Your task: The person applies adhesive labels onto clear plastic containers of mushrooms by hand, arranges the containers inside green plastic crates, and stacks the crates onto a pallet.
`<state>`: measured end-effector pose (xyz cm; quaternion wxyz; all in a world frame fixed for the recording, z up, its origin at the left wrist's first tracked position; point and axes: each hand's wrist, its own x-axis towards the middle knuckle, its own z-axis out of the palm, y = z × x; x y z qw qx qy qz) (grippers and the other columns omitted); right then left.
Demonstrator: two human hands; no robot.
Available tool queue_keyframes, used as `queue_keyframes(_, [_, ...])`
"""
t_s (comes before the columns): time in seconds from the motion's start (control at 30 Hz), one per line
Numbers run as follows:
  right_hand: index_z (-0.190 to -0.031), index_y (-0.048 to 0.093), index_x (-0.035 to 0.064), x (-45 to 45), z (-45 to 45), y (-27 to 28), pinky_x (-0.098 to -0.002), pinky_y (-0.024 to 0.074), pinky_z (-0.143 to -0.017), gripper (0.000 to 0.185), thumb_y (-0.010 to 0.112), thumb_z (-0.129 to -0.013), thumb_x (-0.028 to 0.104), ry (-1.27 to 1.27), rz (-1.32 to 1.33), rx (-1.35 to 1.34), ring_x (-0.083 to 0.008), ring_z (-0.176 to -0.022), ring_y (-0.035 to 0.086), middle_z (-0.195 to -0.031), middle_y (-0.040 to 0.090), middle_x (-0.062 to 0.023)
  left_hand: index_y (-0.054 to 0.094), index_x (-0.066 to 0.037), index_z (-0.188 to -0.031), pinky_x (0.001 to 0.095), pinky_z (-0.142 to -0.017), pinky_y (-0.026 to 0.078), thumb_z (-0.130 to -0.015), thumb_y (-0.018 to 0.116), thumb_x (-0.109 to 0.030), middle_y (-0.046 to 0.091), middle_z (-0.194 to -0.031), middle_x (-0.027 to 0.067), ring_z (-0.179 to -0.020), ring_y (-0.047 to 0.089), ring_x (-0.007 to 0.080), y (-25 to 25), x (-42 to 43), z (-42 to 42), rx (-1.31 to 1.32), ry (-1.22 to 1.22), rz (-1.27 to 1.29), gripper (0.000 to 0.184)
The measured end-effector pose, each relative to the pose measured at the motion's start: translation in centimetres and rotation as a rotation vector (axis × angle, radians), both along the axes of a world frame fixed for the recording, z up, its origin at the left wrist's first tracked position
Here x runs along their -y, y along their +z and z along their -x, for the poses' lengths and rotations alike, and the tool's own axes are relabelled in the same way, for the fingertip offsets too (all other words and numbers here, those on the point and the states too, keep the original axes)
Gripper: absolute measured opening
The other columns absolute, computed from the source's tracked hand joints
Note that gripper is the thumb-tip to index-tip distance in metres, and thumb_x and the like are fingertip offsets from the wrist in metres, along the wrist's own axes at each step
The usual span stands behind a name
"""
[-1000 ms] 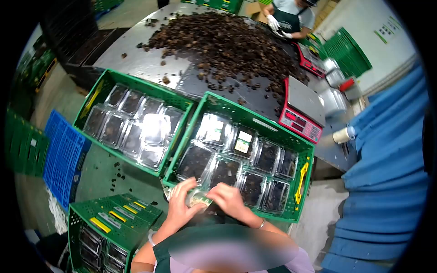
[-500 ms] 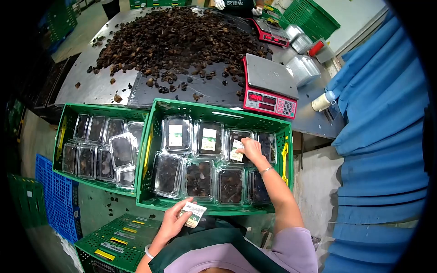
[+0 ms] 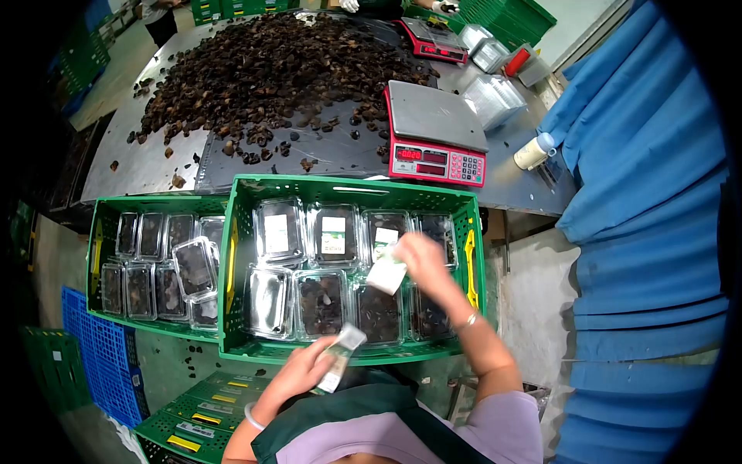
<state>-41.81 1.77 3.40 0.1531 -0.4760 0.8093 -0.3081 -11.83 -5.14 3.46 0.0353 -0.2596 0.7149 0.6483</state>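
My left hand is closed on a stack of labels, just in front of the right green crate. Above that crate, my blurred right hand pinches a white and green label. Beneath it, clear lidded boxes of dark pieces stand in two rows. In the back row, the leftmost box, the second box and the third box bear labels. The front boxes show no labels.
Behind the crates, a metal table holds a dark heap, a red scale, clear containers and a bottle. Another crate stands left. A blue curtain hangs right. A co-worker's gloved hand shows at the back.
My right hand has lifted off the third back box, leaving a label there, and now holds a label nearer me. The view has shifted. My left hand has tilted its stack.
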Motion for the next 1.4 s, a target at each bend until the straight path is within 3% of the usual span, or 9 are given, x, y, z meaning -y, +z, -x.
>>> queue_keyframes(0.3, [-0.101,0.056,0.0114,-1.2,11.3,-8.6,-0.0402,0.0477,-0.071,0.054,0.080,-0.056,0.025,-0.066,-0.425,-0.764,-0.0324,-0.087,0.056,-0.089,0.057,-0.0103,0.059,0.002,-0.105,0.0342,-0.093,0.038,-0.087,0.051,-0.011,0.059,-0.111,0.0138,-0.105,0.053,0.0228,1.3,0.5,-7.3,-0.147,0.217,0.128,0.023])
queue_keyframes(0.33, [-0.104,0.056,0.0113,0.3,8.7,-7.3,-0.0393,0.0476,-0.072,0.053,0.079,-0.058,0.024,-0.026,-0.343,-0.717,-0.0321,-0.088,0.057,-0.090,0.058,-0.0112,0.057,0.002,-0.110,0.0296,-0.089,0.041,-0.090,0.047,-0.009,0.057,-0.112,0.0093,-0.101,0.053,0.0152,-0.6,-0.4,-9.3,0.140,0.439,-0.358,0.026])
queue_keyframes(0.5, [-0.105,0.059,0.0057,3.9,-11.3,0.2,-0.0318,0.0495,-0.067,0.039,0.073,-0.071,0.019,0.536,-0.101,0.344,-0.0220,-0.074,0.062,-0.090,0.062,-0.0117,0.059,-0.002,-0.111,0.0278,-0.081,0.045,-0.085,0.053,-0.004,0.064,-0.099,0.0076,-0.091,0.059,0.0143,-1.2,-1.6,-8.3,-0.102,0.614,-0.149,0.027])
queue_keyframes(0.7, [-0.078,0.056,0.0010,7.3,-19.9,-2.0,-0.0388,0.0431,-0.056,0.018,0.059,-0.083,0.018,0.786,0.185,0.281,-0.0335,-0.066,0.057,-0.075,0.055,-0.0169,0.060,-0.002,-0.092,0.0283,-0.060,0.047,-0.081,0.064,-0.025,0.064,-0.076,0.0116,-0.068,0.063,0.0158,-3.1,-1.1,-10.4,-0.033,0.702,0.049,0.026])
queue_keyframes(0.9, [-0.096,0.048,0.0049,14.3,-20.3,-10.7,-0.0423,0.0442,-0.065,0.032,0.067,-0.076,0.021,0.651,-0.134,-0.241,-0.0328,-0.078,0.056,-0.086,0.053,-0.0123,0.056,-0.003,-0.109,0.0362,-0.074,0.047,-0.086,0.053,-0.018,0.063,-0.090,0.0143,-0.078,0.062,0.0301,-2.3,-0.8,-15.2,-0.016,0.605,0.029,0.027])
queue_keyframes(1.03, [-0.108,0.049,0.0060,13.7,-20.8,-7.0,-0.0397,0.0449,-0.068,0.051,0.074,-0.067,0.024,0.582,0.023,-0.423,-0.0297,-0.080,0.056,-0.091,0.052,-0.0106,0.059,0.002,-0.102,0.0324,-0.075,0.046,-0.086,0.055,-0.016,0.063,-0.097,0.0125,-0.083,0.061,0.0238,-4.6,-1.1,-15.8,-0.276,0.487,0.637,0.024])
queue_keyframes(1.1, [-0.111,0.052,0.0048,11.3,-20.7,-4.3,-0.0380,0.0457,-0.063,0.050,0.071,-0.071,0.028,0.660,0.044,-0.138,-0.0274,-0.079,0.057,-0.091,0.052,-0.0110,0.058,0.002,-0.104,0.0317,-0.080,0.045,-0.086,0.055,-0.015,0.061,-0.103,0.0130,-0.091,0.059,0.0175,-4.3,-1.7,-15.3,-0.070,0.776,-0.261,0.025])
queue_keyframes(1.17, [-0.090,0.062,0.0041,8.2,-22.0,-0.8,-0.0329,0.0468,-0.056,0.030,0.069,-0.076,0.029,0.732,-0.019,0.293,-0.0231,-0.061,0.059,-0.078,0.058,-0.0096,0.057,0.001,-0.110,0.0278,-0.078,0.046,-0.086,0.055,-0.013,0.063,-0.097,0.0110,-0.086,0.059,0.0125,-3.4,-1.3,-13.4,-0.274,0.809,-0.145,0.028])
queue_keyframes(1.4, [-0.078,0.060,0.0022,3.8,-21.5,-1.1,-0.0325,0.0444,-0.054,0.013,0.063,-0.079,0.015,0.683,0.064,0.162,-0.0271,-0.058,0.056,-0.069,0.056,-0.0120,0.060,0.000,-0.090,0.0289,-0.064,0.047,-0.082,0.062,-0.018,0.064,-0.076,0.0116,-0.069,0.063,0.0178,-3.3,0.0,-10.0,-0.183,0.717,-0.059,0.020])
